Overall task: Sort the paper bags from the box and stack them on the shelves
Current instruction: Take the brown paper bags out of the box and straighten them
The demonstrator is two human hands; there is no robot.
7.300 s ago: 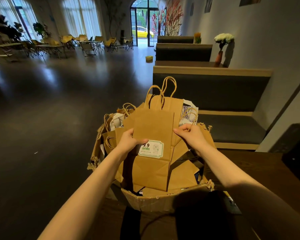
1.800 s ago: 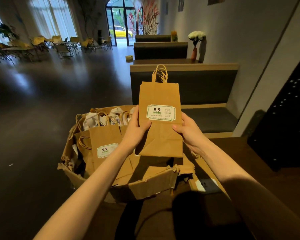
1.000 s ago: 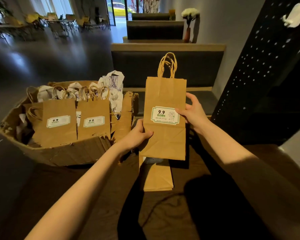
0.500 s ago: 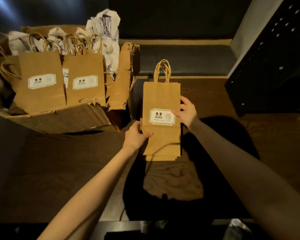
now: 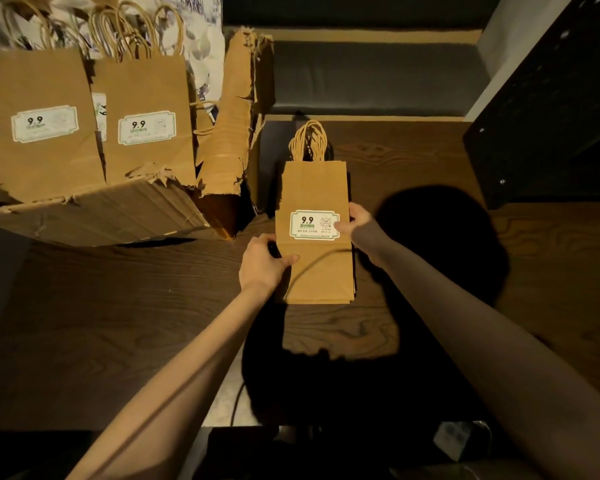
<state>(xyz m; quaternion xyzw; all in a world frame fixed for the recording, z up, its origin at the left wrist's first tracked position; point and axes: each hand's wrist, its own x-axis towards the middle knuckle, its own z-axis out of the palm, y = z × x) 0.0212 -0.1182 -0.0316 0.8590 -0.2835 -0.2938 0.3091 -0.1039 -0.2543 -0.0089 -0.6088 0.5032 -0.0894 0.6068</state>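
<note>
A flat brown paper bag with a green-and-white 9.9 label lies on top of a small stack of like bags on the dark wooden table, handles pointing away from me. My left hand holds its left edge, thumb on top. My right hand pinches its right edge beside the label. A torn cardboard box at the upper left holds more brown bags, standing upright with their labels facing me.
White printed bags stick up behind the brown ones in the box. A black perforated metal shelf unit stands at the right. A dark bench seat runs behind the table.
Both hands have lowered the bag from upright in the air down flat onto the stack on the table. My view has tilted further downward.
</note>
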